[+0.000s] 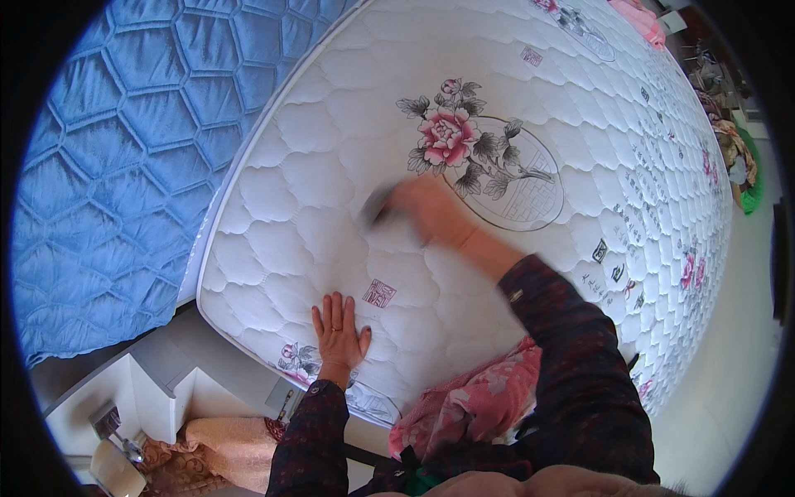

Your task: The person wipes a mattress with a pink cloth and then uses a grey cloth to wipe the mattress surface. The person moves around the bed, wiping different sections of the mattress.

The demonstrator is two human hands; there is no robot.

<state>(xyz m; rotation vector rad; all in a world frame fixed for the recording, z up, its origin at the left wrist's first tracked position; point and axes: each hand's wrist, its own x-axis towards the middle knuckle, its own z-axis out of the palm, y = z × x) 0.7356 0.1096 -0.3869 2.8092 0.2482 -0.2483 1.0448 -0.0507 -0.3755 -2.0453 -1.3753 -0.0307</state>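
Observation:
A white quilted mattress [331,199] with printed pink peonies lies in front of me. My left hand [339,333] rests flat on its near left part, fingers stretched out, a ring on one finger. Further in, my right hand [431,211] is closed around a dark grey, rounded object [380,205] held against or just over the quilting. Motion smears both the hand and that object, so its exact kind cannot be made out. Beside my right forearm, a pink patterned cloth [472,398] is bunched at the mattress's near edge.
A blue quilted cover [157,108] spreads along the left side. At lower left stand white furniture panels [137,393] and an orange-brown draped cloth [236,443]. Beyond the right edge are a pale floor [729,331] and a green basin [752,170] with cloths.

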